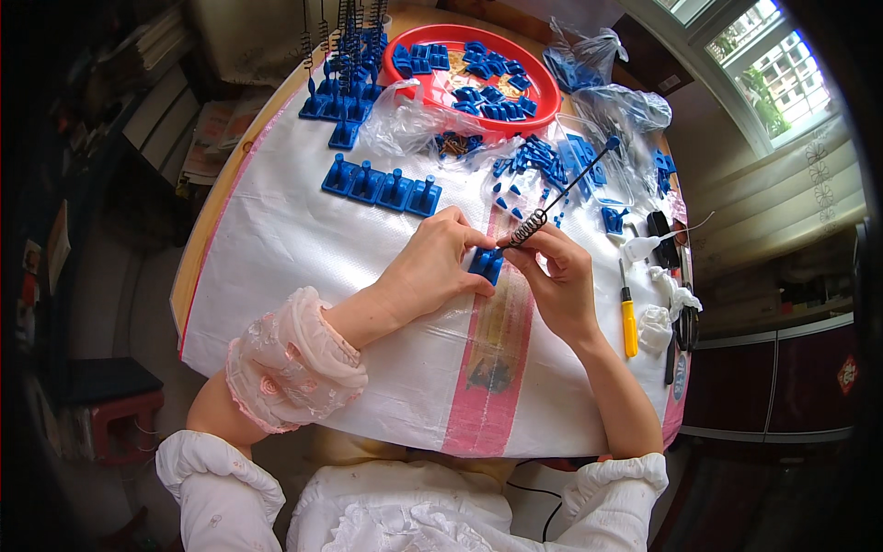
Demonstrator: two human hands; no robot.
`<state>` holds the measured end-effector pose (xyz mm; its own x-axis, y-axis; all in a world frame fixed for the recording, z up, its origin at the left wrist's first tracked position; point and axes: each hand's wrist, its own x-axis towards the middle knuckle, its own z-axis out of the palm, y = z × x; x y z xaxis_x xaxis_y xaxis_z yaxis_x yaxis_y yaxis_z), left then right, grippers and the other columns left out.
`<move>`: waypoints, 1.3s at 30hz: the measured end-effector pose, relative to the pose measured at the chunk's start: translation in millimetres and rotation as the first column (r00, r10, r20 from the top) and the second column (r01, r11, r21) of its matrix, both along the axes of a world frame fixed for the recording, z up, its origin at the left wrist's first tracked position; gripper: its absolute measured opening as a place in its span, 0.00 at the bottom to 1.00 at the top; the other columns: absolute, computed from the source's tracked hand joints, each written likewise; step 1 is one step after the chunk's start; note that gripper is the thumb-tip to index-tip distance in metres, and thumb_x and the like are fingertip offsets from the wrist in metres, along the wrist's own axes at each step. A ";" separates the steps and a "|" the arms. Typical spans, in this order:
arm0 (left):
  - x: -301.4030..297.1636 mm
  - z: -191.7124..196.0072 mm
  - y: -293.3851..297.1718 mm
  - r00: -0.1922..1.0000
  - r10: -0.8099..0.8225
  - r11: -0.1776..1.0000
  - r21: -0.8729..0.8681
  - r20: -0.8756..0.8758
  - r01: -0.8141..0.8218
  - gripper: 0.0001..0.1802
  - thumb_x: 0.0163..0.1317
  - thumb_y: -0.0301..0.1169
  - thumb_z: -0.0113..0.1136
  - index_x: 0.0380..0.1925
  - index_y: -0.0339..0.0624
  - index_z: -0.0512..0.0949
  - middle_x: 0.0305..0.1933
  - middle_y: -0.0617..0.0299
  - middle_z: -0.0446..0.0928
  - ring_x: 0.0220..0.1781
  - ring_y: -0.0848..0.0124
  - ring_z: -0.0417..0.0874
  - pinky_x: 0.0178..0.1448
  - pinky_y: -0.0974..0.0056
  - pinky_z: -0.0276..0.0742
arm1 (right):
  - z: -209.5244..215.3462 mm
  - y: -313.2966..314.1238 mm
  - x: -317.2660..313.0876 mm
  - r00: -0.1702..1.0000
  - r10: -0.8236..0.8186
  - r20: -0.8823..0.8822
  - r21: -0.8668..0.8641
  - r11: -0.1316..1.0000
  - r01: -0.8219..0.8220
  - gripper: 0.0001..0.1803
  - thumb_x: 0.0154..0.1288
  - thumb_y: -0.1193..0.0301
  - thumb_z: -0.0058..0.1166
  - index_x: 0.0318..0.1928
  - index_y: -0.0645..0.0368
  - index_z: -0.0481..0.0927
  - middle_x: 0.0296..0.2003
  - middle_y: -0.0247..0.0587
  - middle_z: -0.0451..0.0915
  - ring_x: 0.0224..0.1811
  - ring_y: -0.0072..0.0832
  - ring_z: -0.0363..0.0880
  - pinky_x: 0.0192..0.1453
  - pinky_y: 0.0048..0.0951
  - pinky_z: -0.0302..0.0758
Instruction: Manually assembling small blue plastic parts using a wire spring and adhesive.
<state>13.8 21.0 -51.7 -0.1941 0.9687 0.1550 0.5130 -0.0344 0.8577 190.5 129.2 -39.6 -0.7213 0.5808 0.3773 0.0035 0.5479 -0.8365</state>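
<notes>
At the middle of the table, my left hand (425,267) pinches a small blue plastic base (486,266) between thumb and fingers and steadies it on the sheet. My right hand (559,281) grips a black coiled spring wire (528,226) near its lower end, against the top of that base. The wire slants up to the right and carries a blue tip (613,143). Fingers hide the spot where wire and base meet. Just beyond my left hand lies a row of several blue bases with upright pegs (380,188).
Finished-looking blue bases with tall spring wires (345,103) stand at the far left. Behind, a red tray (548,109) holds blue parts. Loose blue pieces (533,158) and plastic bags (635,106) lie beyond my hands. Right: yellow-handled screwdriver (629,324), white squeeze bottle (641,248), crumpled tissue (655,329).
</notes>
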 end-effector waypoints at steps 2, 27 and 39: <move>0.2 -0.4 0.1 1.000 0.004 1.000 0.008 -0.013 -0.004 0.31 0.43 0.34 0.87 0.50 0.37 0.89 0.42 0.59 0.77 0.42 0.66 0.78 0.47 0.62 0.77 | -0.3 0.7 0.1 1.000 -0.001 0.001 0.007 1.000 0.001 0.06 0.63 0.84 0.67 0.41 0.69 0.86 0.35 0.40 0.82 0.36 0.27 0.79 0.41 0.29 0.74; 0.6 6.8 0.6 1.000 -0.010 0.997 -0.073 -0.003 0.009 0.31 0.42 0.33 0.87 0.50 0.40 0.90 0.45 0.52 0.78 0.50 0.57 0.81 0.56 0.57 0.79 | 3.2 -4.9 -3.5 0.999 -0.044 -0.019 0.004 0.999 0.044 0.05 0.65 0.82 0.67 0.40 0.71 0.85 0.32 0.41 0.81 0.33 0.24 0.79 0.41 0.27 0.75; 2.0 8.5 0.8 1.000 -0.005 0.997 -0.081 0.006 0.005 0.31 0.42 0.33 0.87 0.51 0.42 0.90 0.45 0.50 0.79 0.50 0.56 0.82 0.57 0.56 0.80 | 7.3 -5.5 -2.2 0.997 -0.070 -0.039 0.001 0.998 0.070 0.05 0.65 0.81 0.67 0.40 0.67 0.85 0.32 0.37 0.81 0.33 0.21 0.75 0.40 0.25 0.73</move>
